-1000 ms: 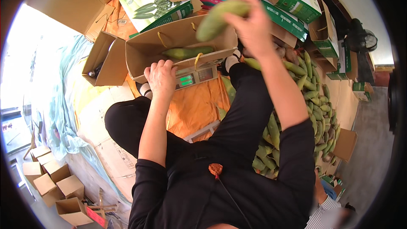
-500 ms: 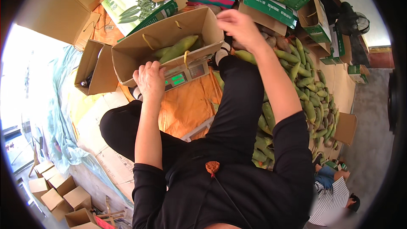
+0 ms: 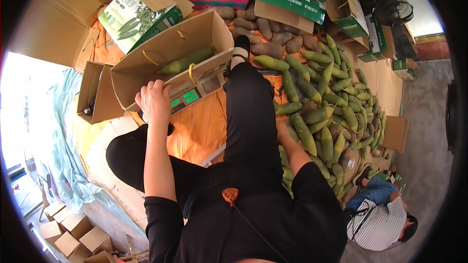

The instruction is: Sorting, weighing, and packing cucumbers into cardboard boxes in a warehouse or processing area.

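An open cardboard box (image 3: 170, 43) with yellow rope handles stands before me on a digital scale (image 3: 187, 96) with a green-lit display. At least one green radish (image 3: 186, 62) lies inside; the near wall hides the rest of the bottom. My left hand (image 3: 155, 99) has its fingers bent over the box's near left rim. Beside my right leg, my right hand (image 3: 284, 133) reaches down at the edge of a large pile of green radishes (image 3: 336, 100). Its fingers are hidden, so I cannot see whether they hold anything.
Darker brownish roots (image 3: 282, 39) lie past the pile. Printed boxes (image 3: 141, 14) stand along the far side, with a black fan (image 3: 394, 9) at far right. A smaller open box (image 3: 100, 92) adjoins the left end. Another person (image 3: 378, 219) is low at right.
My right hand has left the box's far right corner and come down beside my right leg at the radish pile. My left hand stays at the box rim. The whole view has shifted slightly.
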`<state>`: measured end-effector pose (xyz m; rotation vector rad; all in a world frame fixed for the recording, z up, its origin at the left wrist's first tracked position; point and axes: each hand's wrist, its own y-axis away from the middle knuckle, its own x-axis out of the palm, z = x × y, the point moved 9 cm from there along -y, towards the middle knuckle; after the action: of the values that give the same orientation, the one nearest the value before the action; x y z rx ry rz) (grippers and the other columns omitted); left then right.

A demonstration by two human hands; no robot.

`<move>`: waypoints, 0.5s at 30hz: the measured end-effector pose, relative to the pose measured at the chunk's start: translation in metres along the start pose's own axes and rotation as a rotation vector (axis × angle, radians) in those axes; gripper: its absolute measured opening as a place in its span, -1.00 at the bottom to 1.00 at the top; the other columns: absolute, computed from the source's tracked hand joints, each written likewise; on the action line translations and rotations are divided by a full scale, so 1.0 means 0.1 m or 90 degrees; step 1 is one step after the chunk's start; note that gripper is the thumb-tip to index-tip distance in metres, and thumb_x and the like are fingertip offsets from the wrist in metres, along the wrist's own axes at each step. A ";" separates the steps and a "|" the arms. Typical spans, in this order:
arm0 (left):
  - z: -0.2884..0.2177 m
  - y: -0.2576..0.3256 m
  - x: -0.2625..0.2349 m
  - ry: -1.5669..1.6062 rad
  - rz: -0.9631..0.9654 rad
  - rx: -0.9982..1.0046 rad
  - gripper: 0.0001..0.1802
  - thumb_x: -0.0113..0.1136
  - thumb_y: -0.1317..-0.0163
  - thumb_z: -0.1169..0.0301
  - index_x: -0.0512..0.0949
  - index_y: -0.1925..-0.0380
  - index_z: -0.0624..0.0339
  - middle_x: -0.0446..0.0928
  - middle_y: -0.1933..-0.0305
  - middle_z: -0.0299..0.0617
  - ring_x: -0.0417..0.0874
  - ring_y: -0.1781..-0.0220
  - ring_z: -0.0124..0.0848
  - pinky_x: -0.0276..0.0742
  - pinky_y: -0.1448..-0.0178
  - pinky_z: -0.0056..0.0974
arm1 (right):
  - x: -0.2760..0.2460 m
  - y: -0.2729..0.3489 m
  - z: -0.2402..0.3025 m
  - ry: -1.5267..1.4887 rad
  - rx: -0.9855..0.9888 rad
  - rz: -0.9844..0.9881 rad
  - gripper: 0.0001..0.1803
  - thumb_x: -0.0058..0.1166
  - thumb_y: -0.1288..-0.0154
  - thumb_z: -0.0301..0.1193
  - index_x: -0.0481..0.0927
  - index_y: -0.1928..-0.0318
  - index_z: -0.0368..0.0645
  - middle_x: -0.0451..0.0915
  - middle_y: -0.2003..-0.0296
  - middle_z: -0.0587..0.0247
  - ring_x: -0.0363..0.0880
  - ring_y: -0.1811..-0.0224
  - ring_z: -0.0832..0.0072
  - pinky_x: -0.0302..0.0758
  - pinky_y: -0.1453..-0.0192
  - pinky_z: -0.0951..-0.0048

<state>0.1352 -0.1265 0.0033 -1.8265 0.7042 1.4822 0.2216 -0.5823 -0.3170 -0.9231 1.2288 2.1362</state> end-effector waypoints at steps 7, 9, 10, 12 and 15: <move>0.10 0.06 -0.09 -0.002 -0.001 -0.016 -0.83 0.20 -0.09 0.29 0.54 0.38 0.11 0.52 0.31 -0.20 0.49 0.13 -0.18 0.26 -0.09 -0.04 | 0.76 0.37 -0.10 0.101 0.150 0.138 -0.55 -0.27 -0.35 -0.12 0.25 -0.20 0.09 0.33 -0.17 0.12 0.27 -0.25 0.09 0.31 -0.25 0.06; -0.01 0.00 -0.08 0.019 -0.006 -0.004 -0.83 0.21 -0.09 0.29 0.54 0.38 0.12 0.52 0.31 -0.20 0.49 0.13 -0.18 0.26 -0.08 -0.05 | 0.99 0.28 -0.55 0.087 0.147 0.127 -0.56 -0.29 -0.37 -0.14 0.24 -0.21 0.09 0.33 -0.17 0.09 0.27 -0.25 0.09 0.31 -0.24 0.05; -0.14 -0.05 -0.02 0.042 -0.003 0.018 -0.83 0.21 -0.08 0.29 0.53 0.39 0.12 0.51 0.31 -0.20 0.49 0.14 -0.18 0.26 -0.07 -0.05 | 1.18 0.28 -0.93 0.067 0.155 0.120 -0.56 -0.31 -0.39 -0.16 0.24 -0.23 0.10 0.33 -0.16 0.06 0.27 -0.25 0.09 0.32 -0.24 0.04; -0.30 -0.11 0.09 0.098 -0.003 0.040 -0.83 0.22 -0.07 0.29 0.53 0.40 0.12 0.51 0.32 -0.20 0.49 0.14 -0.18 0.26 -0.06 -0.05 | 1.36 0.29 -1.51 0.113 0.149 0.063 -0.56 -0.31 -0.39 -0.16 0.24 -0.24 0.11 0.33 -0.16 0.06 0.27 -0.26 0.09 0.32 -0.23 0.04; -0.08 -0.03 0.01 0.042 -0.017 0.023 -0.83 0.23 -0.05 0.30 0.52 0.42 0.12 0.50 0.33 -0.21 0.48 0.16 -0.19 0.26 -0.03 -0.06 | 1.16 0.27 -0.95 0.113 0.138 0.097 -0.56 -0.31 -0.40 -0.18 0.24 -0.24 0.09 0.33 -0.17 0.06 0.26 -0.27 0.10 0.33 -0.23 0.06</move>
<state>0.1420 -0.1307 0.0039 -1.8579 0.7304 1.3889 0.1574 -0.6676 -0.4249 -0.9655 1.6303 2.0156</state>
